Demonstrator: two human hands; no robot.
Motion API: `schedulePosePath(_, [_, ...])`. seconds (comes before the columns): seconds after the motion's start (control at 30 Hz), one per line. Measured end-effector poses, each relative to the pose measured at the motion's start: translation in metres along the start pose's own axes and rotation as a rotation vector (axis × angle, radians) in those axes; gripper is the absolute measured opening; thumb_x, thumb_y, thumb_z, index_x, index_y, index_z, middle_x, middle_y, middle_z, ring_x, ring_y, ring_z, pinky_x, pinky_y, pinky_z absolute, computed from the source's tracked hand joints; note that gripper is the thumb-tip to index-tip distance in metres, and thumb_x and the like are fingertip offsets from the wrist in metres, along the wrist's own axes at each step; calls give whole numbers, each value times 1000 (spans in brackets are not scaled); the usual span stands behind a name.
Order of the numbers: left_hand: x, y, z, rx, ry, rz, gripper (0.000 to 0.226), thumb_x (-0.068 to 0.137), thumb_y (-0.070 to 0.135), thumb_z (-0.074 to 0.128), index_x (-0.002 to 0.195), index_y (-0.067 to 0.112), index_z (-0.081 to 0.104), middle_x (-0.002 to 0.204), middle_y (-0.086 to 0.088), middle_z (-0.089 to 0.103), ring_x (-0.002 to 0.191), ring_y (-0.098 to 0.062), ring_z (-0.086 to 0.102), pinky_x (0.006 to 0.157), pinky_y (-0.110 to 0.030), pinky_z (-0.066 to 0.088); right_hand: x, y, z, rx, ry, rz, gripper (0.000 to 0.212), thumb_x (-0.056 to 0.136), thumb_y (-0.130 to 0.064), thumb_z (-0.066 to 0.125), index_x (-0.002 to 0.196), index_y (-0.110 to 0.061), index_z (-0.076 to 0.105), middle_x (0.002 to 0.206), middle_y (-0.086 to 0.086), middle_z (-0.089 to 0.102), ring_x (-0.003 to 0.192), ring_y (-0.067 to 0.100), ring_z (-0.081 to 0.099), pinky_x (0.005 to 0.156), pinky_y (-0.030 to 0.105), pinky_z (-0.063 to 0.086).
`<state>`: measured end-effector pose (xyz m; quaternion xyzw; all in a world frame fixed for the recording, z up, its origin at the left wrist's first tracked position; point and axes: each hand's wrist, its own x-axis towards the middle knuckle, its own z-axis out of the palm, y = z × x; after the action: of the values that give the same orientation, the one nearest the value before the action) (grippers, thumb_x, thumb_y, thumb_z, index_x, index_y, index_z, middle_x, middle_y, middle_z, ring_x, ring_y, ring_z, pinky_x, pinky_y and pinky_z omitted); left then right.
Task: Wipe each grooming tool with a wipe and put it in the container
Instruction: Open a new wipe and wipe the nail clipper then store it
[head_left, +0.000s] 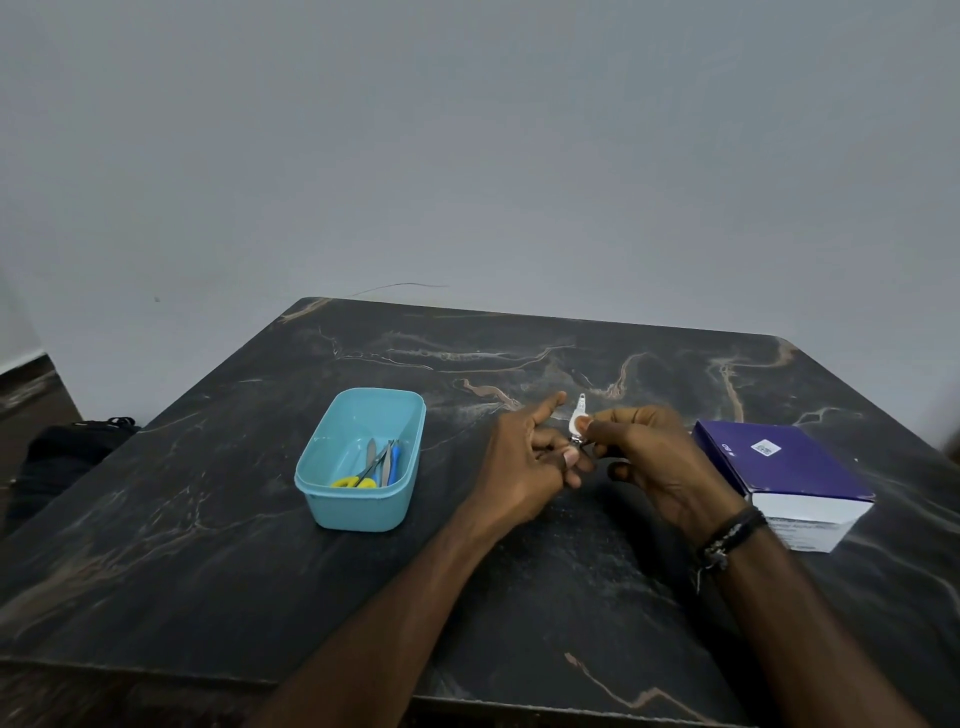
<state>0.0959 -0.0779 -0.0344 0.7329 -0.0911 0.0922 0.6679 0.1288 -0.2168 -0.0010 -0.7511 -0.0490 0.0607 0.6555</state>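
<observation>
Grey wall fills the upper half; dark marbled bench (208, 545) takes the lower half. Purple-and-white box (784, 467) sits right of centre on the bench. Turquoise container (358, 512) left of centre holds yellow-handled scissors (356, 482) and a few slim tools, types unclear. Left hand (524, 467) and right hand (654, 457) meet mid-frame above the bench, fingers of both pinched narrow around a small metal nail clipper (578, 422) with a white wipe against it. Beaded bracelet (727, 535) on right wrist. Dark bag (67, 452) on the floor, left edge.
</observation>
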Motion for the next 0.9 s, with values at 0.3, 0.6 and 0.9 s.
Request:
schedulePosePath(0.3, [1, 4, 0, -59, 50, -59, 47, 89, -4, 59, 134, 7, 49, 78, -5, 73, 62, -12, 64, 59, -21, 54, 10, 5, -4, 124, 147, 10, 10, 82, -14, 72, 77, -5, 70, 73, 10, 60, 60, 12, 47, 48, 23, 33])
schedulePosePath(0.6, [8, -4, 0, -5, 342, 76, 20, 92, -3, 54, 97, 10, 67, 74, -8, 69, 66, -13, 67, 63, -22, 53, 5, 2, 1, 85, 97, -18, 10, 83, -8, 67, 83, 2, 71, 65, 5, 59, 58, 11, 46, 49, 23, 32])
schedulePosePath(0.9, [5, 4, 0, -15, 341, 98, 20, 94, -3, 51, 102, 5, 68, 72, -6, 65, 63, -13, 63, 63, -24, 57, 7, 0, -5, 125, 102, 37, 9, 84, -8, 68, 76, -7, 71, 70, 5, 67, 56, 10, 53, 48, 22, 34])
